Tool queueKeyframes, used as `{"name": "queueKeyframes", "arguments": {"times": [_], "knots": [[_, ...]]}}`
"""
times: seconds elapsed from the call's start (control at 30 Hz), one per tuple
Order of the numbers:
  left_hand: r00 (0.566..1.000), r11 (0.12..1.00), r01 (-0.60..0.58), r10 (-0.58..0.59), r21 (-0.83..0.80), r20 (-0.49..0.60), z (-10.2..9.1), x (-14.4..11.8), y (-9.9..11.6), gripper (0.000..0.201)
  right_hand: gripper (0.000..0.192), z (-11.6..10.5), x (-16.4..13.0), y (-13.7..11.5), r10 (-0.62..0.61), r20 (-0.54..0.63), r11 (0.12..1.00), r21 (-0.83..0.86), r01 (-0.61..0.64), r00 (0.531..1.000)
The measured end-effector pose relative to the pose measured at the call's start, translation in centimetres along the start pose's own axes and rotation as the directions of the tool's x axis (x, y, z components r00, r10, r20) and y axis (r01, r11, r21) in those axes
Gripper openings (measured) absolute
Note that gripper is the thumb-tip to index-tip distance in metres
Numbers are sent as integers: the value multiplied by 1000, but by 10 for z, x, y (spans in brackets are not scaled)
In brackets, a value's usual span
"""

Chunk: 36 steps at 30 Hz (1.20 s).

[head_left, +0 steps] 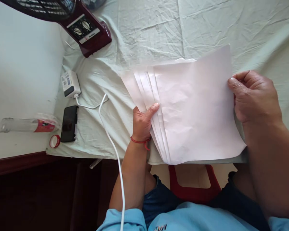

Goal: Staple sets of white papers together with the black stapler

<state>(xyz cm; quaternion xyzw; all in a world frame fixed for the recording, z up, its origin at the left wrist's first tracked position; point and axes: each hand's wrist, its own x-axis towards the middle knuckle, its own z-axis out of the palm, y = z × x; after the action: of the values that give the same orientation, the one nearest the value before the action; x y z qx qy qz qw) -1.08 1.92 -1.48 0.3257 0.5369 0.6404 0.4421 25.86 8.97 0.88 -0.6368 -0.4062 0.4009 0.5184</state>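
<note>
Several sheets of white paper (195,112) are fanned out before me, above the cloth-covered table near its front edge. My left hand (143,120), with a red string round the wrist, is closed on the left side of the stack, its thumb lying on top of the sheets. At the far side my right hand (255,94) pinches the right edge of the top sheet between thumb and fingers. That sheet's right end is lifted and bends upward. The left edges of the sheets lie staggered. Whatever is under the top sheet is mostly hidden.
A dark red fan (96,35) stands at the back left. Left of me are a white power adapter (70,84) with a white cable (112,144), a black phone (69,123), a clear bottle (26,125) and a red cap (54,141). A red stool (195,192) is below the table edge.
</note>
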Motion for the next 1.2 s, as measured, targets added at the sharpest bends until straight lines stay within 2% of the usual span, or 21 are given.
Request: {"name": "queueKeyframes", "arguments": {"times": [0.17,0.33,0.47,0.67,0.8,0.9,1.0,1.13,1.2], "knots": [[1000,1000,-5,4,22,31,-1,-1,0,52,15,1,-2,-4,47,16,998,-44,-46,999],[995,994,-11,0,110,100,-1,-3,2,50,11,0,-2,-2,23,54,998,-59,-20,998],[988,984,-6,-21,176,152,-4,-4,4,40,11,0,-3,-1,23,28,998,-60,-21,999],[987,982,27,-56,185,151,-5,-6,6,35,12,2,-1,0,-12,-10,1000,-24,12,1000],[989,988,35,-56,154,138,-4,-5,4,32,16,3,-2,-3,18,-8,1000,-24,-18,1000],[993,995,36,-47,98,110,-5,-3,6,31,14,2,-3,-2,24,66,1000,7,-25,998],[999,999,34,-34,20,29,-8,1,9,37,8,-1,-1,3,6,173,996,81,-20,985],[991,992,-26,9,-125,-135,-12,9,11,44,31,-6,2,10,35,246,995,80,-57,969],[984,984,-50,20,-168,-179,-14,12,10,42,46,-8,2,11,48,304,992,100,-82,951]]}}
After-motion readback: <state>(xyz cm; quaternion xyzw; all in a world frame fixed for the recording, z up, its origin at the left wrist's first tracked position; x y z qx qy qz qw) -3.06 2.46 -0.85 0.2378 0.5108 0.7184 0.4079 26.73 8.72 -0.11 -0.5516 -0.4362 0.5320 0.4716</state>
